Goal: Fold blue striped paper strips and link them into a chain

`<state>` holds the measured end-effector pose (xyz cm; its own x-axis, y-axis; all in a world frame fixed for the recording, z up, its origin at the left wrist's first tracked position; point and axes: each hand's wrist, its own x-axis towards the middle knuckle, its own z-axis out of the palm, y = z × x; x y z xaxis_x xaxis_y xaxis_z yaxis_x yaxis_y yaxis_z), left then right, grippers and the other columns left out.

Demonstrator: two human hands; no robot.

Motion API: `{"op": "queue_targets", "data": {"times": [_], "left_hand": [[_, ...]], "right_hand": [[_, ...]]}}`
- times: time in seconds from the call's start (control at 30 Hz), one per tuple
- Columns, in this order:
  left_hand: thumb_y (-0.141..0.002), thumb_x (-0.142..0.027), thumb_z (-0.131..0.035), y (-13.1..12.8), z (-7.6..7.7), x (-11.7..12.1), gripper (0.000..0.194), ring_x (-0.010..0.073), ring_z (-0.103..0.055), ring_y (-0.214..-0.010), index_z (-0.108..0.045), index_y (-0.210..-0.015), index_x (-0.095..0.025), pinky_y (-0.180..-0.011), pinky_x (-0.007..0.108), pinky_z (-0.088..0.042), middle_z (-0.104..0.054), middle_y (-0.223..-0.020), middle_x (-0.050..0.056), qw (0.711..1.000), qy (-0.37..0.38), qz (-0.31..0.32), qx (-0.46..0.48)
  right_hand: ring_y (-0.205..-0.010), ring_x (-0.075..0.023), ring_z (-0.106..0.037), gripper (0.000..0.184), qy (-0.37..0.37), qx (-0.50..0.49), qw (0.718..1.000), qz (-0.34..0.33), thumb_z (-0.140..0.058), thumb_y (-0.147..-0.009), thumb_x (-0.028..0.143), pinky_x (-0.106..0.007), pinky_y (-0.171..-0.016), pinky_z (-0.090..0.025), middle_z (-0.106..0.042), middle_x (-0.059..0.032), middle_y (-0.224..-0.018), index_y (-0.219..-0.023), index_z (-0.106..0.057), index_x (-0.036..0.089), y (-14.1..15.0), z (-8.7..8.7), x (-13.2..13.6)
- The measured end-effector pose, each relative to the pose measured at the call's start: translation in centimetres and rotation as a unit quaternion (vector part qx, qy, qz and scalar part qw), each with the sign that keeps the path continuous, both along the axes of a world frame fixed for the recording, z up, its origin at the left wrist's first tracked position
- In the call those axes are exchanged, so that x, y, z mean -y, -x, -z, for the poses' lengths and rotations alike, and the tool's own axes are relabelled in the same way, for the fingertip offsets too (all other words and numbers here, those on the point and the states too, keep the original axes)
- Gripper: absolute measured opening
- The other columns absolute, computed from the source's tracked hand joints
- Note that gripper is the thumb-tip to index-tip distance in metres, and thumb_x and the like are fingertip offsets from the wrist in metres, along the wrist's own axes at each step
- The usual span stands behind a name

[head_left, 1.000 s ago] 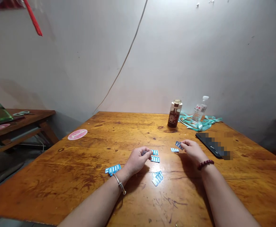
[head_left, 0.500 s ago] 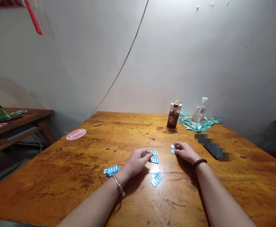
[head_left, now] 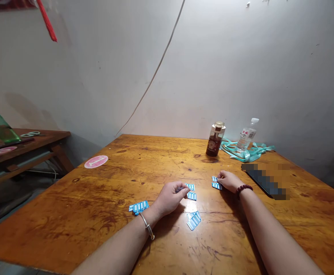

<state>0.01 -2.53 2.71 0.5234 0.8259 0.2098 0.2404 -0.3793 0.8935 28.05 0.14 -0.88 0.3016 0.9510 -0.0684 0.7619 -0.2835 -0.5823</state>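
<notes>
Left hand [head_left: 169, 198] pinches a thin stack [head_left: 180, 189] just beside the middle cards [head_left: 192, 196] on the bench [head_left: 161, 158]; right hand [head_left: 229, 181] has fingertips at the right cards [head_left: 216, 186], pinch or mere touch: cannot tell. Step judged: setting cards in groups; next move calls for lifting clear without nudging them.

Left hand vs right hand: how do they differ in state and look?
The left hand pinches a thin stack; the right hand has its fingertips at a card beside another card, grip unclear.
The left wrist wears a metal bangle; the right wrist, a dark red beaded bracelet.
Left sits lower in the picture than right.
Shared: both hands are bare.
</notes>
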Motion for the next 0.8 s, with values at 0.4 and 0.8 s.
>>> {"op": "queue_targets", "data": {"times": [0.4, 0.8], "left_hand": [[-0.065, -0.031, -0.055, 0.1, -0.1, 2.0, 0.021, 0.0119, -0.051, -0.060, -0.062, -0.082, -0.022, -0.052, 0.019, -0.032, -0.061, -0.070, 0.000, 0.967, -0.070, 0.122, -0.213], [-0.066, -0.032, -0.054, -0.6, 0.1, 3.0, 0.015, 0.0112, -0.049, -0.058, -0.062, -0.075, -0.022, -0.049, 0.019, -0.029, -0.061, -0.067, -0.001, 0.945, -0.117, 0.142, -0.269]], "right_hand": [[-0.052, -0.0106, -0.052, 0.011, -0.042, -0.200, 0.979, -0.013, -0.051, -0.065, 0.027, -0.019, -0.044, -0.036, -0.057, -0.0005, -0.060, -0.069, -0.045, 0.018, 1.4, -1.8, 3.4], [-0.068, -0.0187, -0.052, 0.012, -0.039, -0.010, 0.998, 0.044, -0.062, -0.052, 0.025, -0.025, -0.054, -0.031, -0.057, -0.0052, -0.064, -0.056, -0.053, 0.017, 2.0, -1.2, 3.6]]}}
